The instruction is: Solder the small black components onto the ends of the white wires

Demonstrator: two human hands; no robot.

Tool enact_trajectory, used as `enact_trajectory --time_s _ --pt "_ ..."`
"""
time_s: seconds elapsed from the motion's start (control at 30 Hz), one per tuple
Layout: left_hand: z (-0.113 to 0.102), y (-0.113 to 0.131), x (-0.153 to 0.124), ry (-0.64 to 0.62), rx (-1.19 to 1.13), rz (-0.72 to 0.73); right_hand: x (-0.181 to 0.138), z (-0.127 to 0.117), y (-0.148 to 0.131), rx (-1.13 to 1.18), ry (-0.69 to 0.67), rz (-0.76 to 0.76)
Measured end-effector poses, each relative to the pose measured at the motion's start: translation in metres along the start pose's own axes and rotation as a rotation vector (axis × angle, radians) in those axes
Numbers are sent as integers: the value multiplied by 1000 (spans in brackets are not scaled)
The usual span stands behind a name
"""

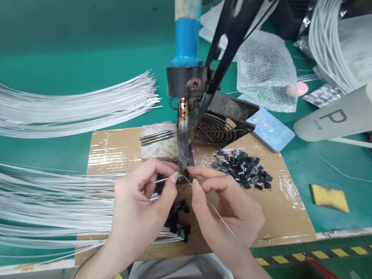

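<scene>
A soldering iron [187,38] is clamped tip down in a black stand [229,43]. Just below its tip, my left hand [143,209] is closed in a pinch on a thin white wire [163,179]. My right hand [227,205] pinches a fine strand of solder wire [222,219], whose end reaches close to the iron's tip. Whether a small part sits at the wire's end is hidden by my fingers. Under my hands lie white wires ending in black connectors [183,232]. Loose small black connectors [243,169] are heaped right of my hands.
Cardboard [278,209] covers the work spot. A wire bundle [71,109] lies at the back left, another [48,210] at the front left. Behind the iron stands a fan [222,127]. To the right are a blue box [272,127], a white tube [341,113] and a yellow sponge [330,198].
</scene>
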State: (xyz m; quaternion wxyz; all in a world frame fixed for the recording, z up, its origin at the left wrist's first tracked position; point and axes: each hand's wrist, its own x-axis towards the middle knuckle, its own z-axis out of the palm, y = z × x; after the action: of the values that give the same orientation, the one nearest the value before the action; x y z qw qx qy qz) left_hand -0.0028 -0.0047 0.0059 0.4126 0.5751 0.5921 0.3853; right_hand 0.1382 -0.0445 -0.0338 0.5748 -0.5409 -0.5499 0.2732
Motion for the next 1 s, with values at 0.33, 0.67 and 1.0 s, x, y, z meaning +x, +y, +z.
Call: enact_trajectory --time_s 0.33,0.67,1.0 --pt "0 1 -1 14 13 14 -3 1 1 1 8 -26" --pt "1 2 -1 5 14 -10 -1 0 2 -28 14 -20" --pt "0 -2 0 -29 10 -37 -1 1 3 -28 8 -6"
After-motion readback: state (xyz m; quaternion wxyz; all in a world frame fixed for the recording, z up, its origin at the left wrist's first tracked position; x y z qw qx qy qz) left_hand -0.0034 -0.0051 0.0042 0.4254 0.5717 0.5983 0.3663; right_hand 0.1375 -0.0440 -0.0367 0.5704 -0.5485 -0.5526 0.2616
